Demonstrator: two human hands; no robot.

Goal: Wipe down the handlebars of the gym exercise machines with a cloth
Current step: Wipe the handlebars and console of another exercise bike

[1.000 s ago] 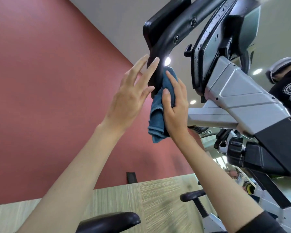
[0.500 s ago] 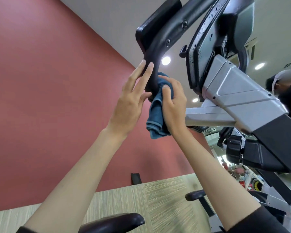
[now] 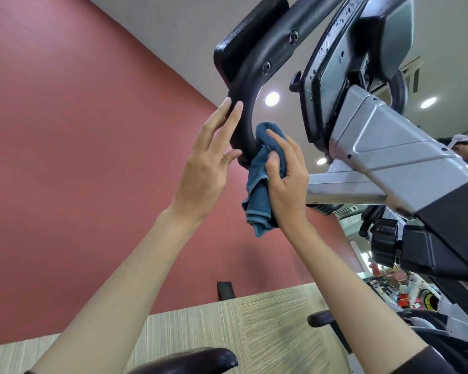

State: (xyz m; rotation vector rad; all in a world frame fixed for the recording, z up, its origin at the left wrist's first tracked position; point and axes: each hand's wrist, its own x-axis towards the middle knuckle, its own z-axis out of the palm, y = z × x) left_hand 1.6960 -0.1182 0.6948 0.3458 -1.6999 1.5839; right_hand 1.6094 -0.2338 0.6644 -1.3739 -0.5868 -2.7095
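No legible text, number, brand or sign found. Console housing (image 3: 389, 147): bare grey panel, no label visible. Coloured items (image 3: 405, 290) in the background, lower right: too small and blurred to read.

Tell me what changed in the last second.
The right hand curled its fingers, bunching the blue cloth round the lower end of the handlebar. The left hand stays flat against the bar's outer side; the cloth was never let go.
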